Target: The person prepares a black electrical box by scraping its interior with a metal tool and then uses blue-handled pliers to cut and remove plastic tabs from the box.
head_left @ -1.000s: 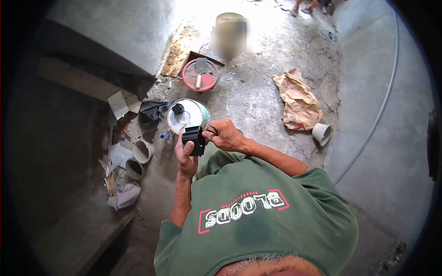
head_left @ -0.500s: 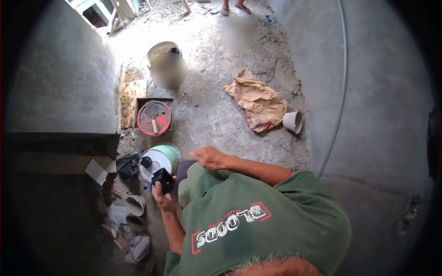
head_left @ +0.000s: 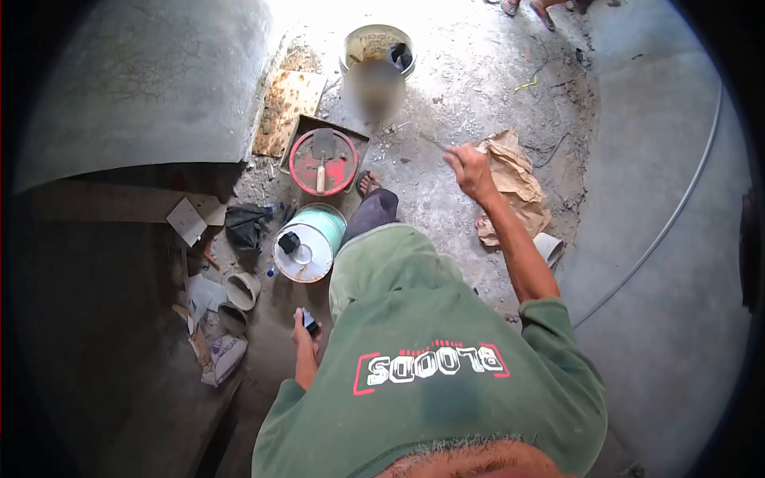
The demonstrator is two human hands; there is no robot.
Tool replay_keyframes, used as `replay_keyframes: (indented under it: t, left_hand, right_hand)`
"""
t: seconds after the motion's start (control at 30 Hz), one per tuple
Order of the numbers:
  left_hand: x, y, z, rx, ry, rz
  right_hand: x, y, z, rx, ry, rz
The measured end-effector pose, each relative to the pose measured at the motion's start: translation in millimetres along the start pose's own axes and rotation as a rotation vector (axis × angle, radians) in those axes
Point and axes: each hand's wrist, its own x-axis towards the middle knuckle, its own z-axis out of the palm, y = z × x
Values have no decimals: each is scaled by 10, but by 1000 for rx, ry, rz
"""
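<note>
My left hand (head_left: 304, 338) is low beside my body, its fingers closed around a small black box (head_left: 310, 323); part of the box is hidden by the hand. Out in front to the right, my right hand (head_left: 472, 169) is raised, closed on a thin, stick-like tool (head_left: 434, 143) whose exact kind I cannot make out. Nearest the left hand is a mint-green bucket (head_left: 329, 219) with a white top. A small black block (head_left: 288, 242) sits on that top.
Ahead, a red round container (head_left: 348, 159) holds a trowel (head_left: 321, 174). Beyond it stands a large pail (head_left: 355, 48). Crumpled brown paper (head_left: 518, 187) lies on the right. Left are a black bag (head_left: 247, 225) and several pots. Another person's feet (head_left: 542, 14) show at the top.
My right hand has gone from near my knee outward to the right and forward, with the thin tool now visible. My left hand has drawn the black box back from the bucket. The view has shifted.
</note>
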Motion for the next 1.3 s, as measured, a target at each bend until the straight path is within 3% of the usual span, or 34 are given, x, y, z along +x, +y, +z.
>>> replay_keyframes:
  t: [0.1, 0.17, 0.27, 0.37, 0.43, 0.5, 0.57, 0.6, 0.77, 0.83, 0.87, 0.9, 0.97, 1.07, 1.1, 1.17, 1.23, 1.3]
  left_hand:
    - [61, 447, 484, -53, -36, 2]
    - [37, 787, 684, -81, -189, 44]
    - [-256, 1292, 966, -136, -235, 187]
    - [-502, 1416, 957, -194, -174, 239]
    - [-698, 1280, 920, -249, -118, 214]
    - [-983, 1016, 873, -352, 49, 67]
    - [-1294, 600, 895, -471, 176, -65]
    - [-1493, 409, 925, -494, 242, -131]
    - [-2334, -315, 1330, -479, 416, -427]
    - [-2566, -391, 1486, -455, 431, -481]
    - [-2657, -403, 1543, -450, 432, -502]
    - [-2724, -402, 1619, -443, 434, -512]
    - [-2827, -385, 1715, -432, 436, -529]
    - [-2953, -352, 1830, -410, 450, -559]
    - [-2999, -333, 1874, -407, 458, -571]
    - [-3046, -320, 1945, -402, 475, -593]
    - [-3128, -343, 1983, -393, 501, -618]
    - [-3179, -365, 2026, -391, 525, -647]
  right_hand:
    - [851, 115, 75, -7, 141, -105]
    - [1386, 116, 162, -8, 126, -85]
    - [2216, 321, 454, -11, 100, -108]
    - [2845, 515, 835, -24, 116, -50]
    - [3228, 775, 1190, -59, 139, -13]
    - [3347, 1001, 1523, -89, 130, 71]
    - [3420, 1394, 1912, -6, -314, 318]
    - [3390, 1593, 2028, -45, -420, 98]
    - [3671, 1756, 2007, -165, -267, 157]
    - [3809, 1928, 1912, -23, -668, -158]
    - [3890, 1972, 1908, -111, -679, 62]
    - [3979, 2014, 1908, -103, -507, 57]
    - [4128, 2120, 1890, -87, -242, -121]
    - [4495, 2197, 1862, 42, -74, -283]
    - [4590, 2102, 1772, 44, -88, -278]
    - [4812, 1938, 1699, 78, -385, -108]
    - [4972, 2007, 1905, 106, -342, -175]
    - [5165, 2027, 2196, -190, -610, 126]
